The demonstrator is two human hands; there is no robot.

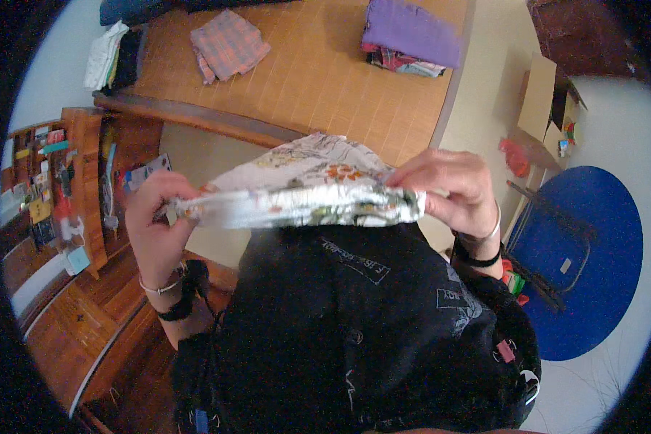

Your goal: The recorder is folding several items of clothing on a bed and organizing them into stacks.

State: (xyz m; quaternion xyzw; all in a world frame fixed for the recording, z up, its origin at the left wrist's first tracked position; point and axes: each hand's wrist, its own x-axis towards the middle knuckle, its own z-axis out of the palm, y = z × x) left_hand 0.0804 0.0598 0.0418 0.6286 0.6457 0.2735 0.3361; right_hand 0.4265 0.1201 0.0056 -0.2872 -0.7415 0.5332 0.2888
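Observation:
A white cloth with an orange and green floral print (304, 202) stretches across in front of my chest. My left hand (159, 210) pinches its left end, and my right hand (456, 195) grips the other end with bent fingers and thumb. The edge between my hands is bunched into a narrow band, blurred toward the left. The looser fabric behind that band reaches up toward a mat-covered bed platform (311, 65). My black top fills the view below the cloth.
On the platform are a folded plaid cloth (228, 43), a purple-topped stack (412, 32) and another stack (105, 58). Wooden shelves with small items (43, 195) stand left. At right are a cardboard box (535, 94), a red bag (513, 155) and a blue round folding table (593, 289).

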